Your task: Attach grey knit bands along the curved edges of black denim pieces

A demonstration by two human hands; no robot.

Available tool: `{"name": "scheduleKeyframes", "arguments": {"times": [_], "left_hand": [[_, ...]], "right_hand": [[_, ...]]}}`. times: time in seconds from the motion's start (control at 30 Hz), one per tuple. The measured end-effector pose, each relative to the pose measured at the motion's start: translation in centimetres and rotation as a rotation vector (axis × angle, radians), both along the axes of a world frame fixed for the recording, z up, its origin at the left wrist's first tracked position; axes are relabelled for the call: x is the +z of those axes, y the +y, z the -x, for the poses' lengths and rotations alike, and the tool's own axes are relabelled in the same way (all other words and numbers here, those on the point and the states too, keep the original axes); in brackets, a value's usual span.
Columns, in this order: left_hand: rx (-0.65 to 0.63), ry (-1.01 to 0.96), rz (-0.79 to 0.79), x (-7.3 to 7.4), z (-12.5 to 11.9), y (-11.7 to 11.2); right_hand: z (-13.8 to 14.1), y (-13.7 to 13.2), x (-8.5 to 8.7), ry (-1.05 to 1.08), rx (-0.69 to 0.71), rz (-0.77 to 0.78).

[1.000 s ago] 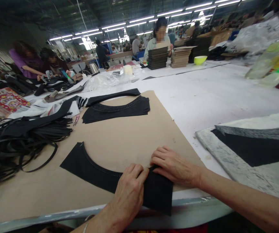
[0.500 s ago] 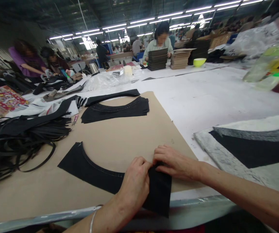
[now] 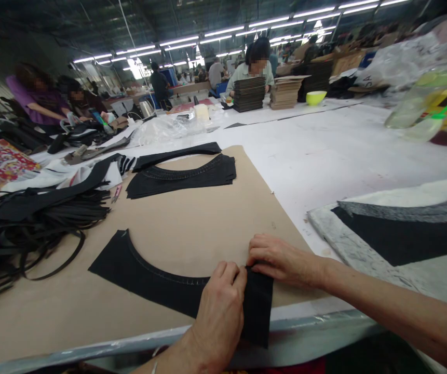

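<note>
A curved black fabric piece (image 3: 157,283) lies on brown paper, its inner curve edged with a narrow folded band and pale marks. Its right end hangs over the table's front edge. My left hand (image 3: 223,296) presses on the piece right of its middle, fingers bent and pinching the inner edge. My right hand (image 3: 272,257) pinches the same edge near the right end, close beside the left fingertips. What lies under the fingers is hidden.
Behind lies a stack of similar black pieces (image 3: 184,176). Black strips (image 3: 52,213) and small red snips (image 3: 117,193) are to the left. At right a grey-white board (image 3: 348,254) bears another black piece. Co-workers sit beyond, near stacked dark boards (image 3: 249,94).
My left hand has shifted slightly right along the curved edge, closer to my right hand. The view has drifted a little; the fabric stays in about the same place.
</note>
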State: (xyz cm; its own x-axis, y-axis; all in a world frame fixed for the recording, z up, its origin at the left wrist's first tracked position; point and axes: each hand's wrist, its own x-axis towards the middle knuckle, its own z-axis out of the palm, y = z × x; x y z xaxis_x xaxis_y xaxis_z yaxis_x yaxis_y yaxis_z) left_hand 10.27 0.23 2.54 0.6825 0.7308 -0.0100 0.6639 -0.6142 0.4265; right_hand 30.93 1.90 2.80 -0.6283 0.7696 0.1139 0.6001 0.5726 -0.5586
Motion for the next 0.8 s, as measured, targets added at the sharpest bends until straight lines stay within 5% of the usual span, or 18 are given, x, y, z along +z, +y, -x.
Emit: {"name": "scheduleKeyframes", "arguments": {"times": [0.8], "left_hand": [[-0.054,0.022,-0.083,-0.4,-0.1,0.0]], "right_hand": [[-1.1,-1.5,-0.2,-0.003,-0.066,-0.037]]}}
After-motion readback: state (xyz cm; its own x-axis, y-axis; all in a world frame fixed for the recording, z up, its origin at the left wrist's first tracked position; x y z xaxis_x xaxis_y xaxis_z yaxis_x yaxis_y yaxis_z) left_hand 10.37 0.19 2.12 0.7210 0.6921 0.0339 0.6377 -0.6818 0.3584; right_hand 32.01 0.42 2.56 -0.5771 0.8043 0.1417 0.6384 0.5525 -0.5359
